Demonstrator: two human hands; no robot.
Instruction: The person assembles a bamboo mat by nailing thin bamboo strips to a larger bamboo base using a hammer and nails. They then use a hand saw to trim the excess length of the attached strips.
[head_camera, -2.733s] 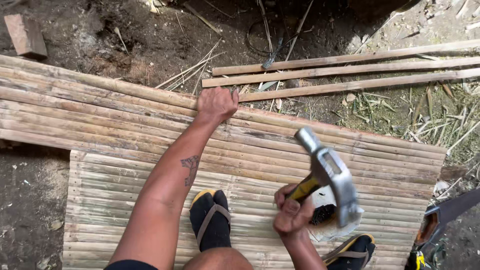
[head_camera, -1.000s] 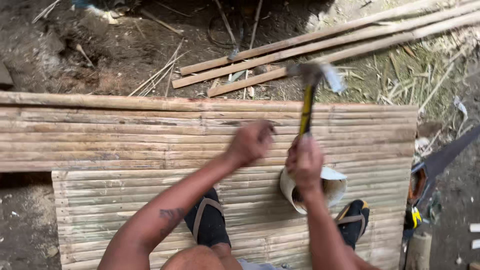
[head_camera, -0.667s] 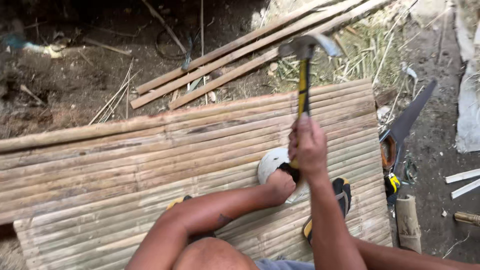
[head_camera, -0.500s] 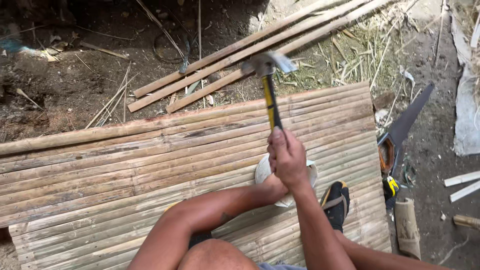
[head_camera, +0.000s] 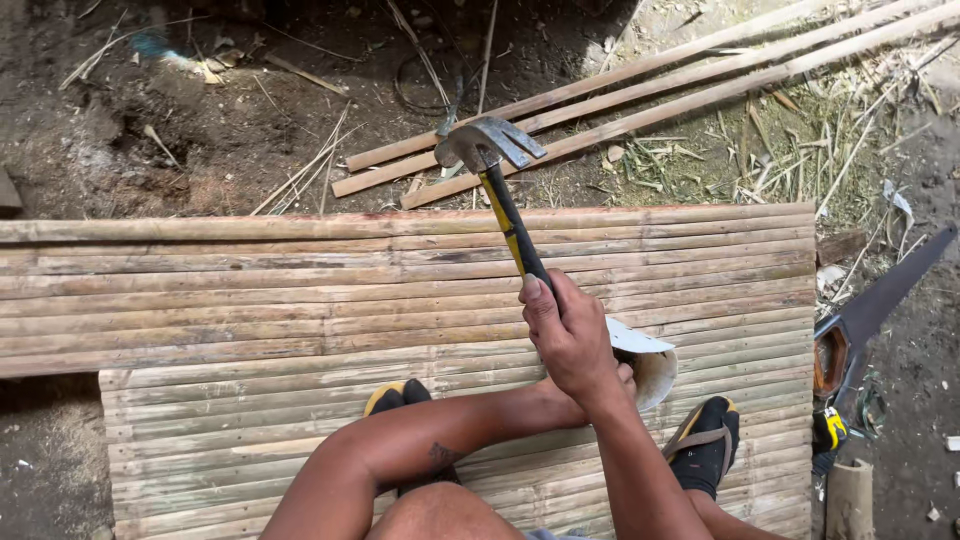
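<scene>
Right hand (head_camera: 570, 335) clamps the hammer (head_camera: 500, 185), head at twelve o'clock over the bamboo panel's (head_camera: 250, 300) far edge. Left hand (head_camera: 622, 378) reaches into the white container (head_camera: 655, 365); its grip is hidden.

Outdoor daylight, dark bare soil (head_camera: 200, 130) strewn with twigs, 3 long bamboo poles (head_camera: 700, 80) lying diagonally, dry grass (head_camera: 850, 150) at right, slatted bamboo panels (head_camera: 250, 300) covering the ground
</scene>
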